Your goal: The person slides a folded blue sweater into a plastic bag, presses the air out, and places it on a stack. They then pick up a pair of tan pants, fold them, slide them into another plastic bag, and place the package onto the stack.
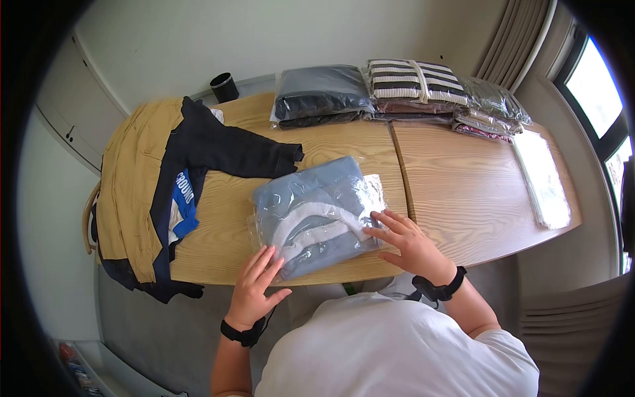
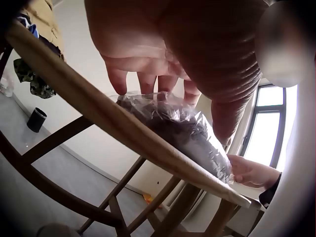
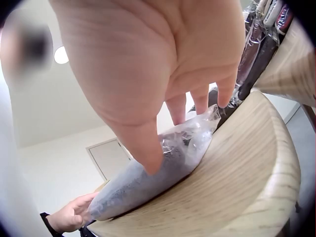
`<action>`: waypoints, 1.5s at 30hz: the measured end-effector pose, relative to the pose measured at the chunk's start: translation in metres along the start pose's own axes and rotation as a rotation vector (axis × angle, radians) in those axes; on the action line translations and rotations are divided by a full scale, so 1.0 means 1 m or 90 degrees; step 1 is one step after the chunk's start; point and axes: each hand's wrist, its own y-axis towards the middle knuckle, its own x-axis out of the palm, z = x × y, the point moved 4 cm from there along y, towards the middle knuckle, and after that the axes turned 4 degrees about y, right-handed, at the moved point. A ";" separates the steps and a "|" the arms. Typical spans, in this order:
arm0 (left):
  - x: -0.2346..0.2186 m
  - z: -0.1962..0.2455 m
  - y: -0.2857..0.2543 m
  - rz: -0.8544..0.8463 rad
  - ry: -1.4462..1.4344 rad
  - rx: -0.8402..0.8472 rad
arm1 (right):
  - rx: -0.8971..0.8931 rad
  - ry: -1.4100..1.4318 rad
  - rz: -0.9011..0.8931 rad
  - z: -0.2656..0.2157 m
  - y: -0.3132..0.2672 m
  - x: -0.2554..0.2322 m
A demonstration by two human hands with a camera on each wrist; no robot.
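A folded blue-grey garment with a white band, inside a clear plastic bag (image 1: 311, 221), lies near the front edge of the table. My left hand (image 1: 254, 288) touches the bag's near left corner with extended fingers, thumb apart. On the bag's right end rest the fingertips of my right hand (image 1: 410, 245), its fingers spread and straight. In the left wrist view the left hand (image 2: 148, 49) has its fingertips on the crinkled plastic. The right wrist view shows the right hand (image 3: 158, 64) over the bag's open-looking, crumpled end, thumb along its near side.
Tan and black clothes (image 1: 139, 192) lie heaped at the table's left, a dark sleeve reaching toward the bag. Bagged folded garments (image 1: 324, 92) are stacked along the back, a striped one (image 1: 417, 83) among them. Flat clear bags (image 1: 542, 178) lie at the right end. A black bin (image 1: 225, 87) stands behind.
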 end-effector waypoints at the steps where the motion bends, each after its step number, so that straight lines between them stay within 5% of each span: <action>1: 0.007 -0.005 -0.003 -0.019 -0.017 -0.059 | 0.030 0.044 0.000 0.005 -0.001 0.004; 11: 0.010 -0.020 0.003 0.045 -0.013 -0.031 | 0.053 0.270 -0.020 0.007 -0.002 0.007; 12: 0.010 -0.031 -0.002 0.088 -0.115 -0.114 | 0.055 0.273 -0.022 0.004 -0.002 0.001; 16: -0.012 -0.021 0.013 -0.026 -0.025 0.003 | 0.108 0.228 -0.072 0.000 -0.003 -0.003; 21: 0.003 -0.009 0.008 -0.072 0.103 0.003 | 0.071 0.218 -0.057 0.004 -0.003 0.001; 32: 0.022 -0.038 0.014 0.047 0.056 -0.028 | 0.103 0.366 0.037 0.017 0.002 0.020; 37: -0.023 -0.016 0.041 -0.003 0.020 -0.058 | 0.110 0.556 0.112 0.014 0.006 -0.009; 42: -0.083 0.003 0.074 0.022 -0.128 -0.103 | 0.036 0.415 0.112 0.002 0.025 -0.061; 45: -0.077 -0.026 0.088 0.067 -0.236 -0.178 | 0.025 0.348 0.136 0.014 0.048 -0.056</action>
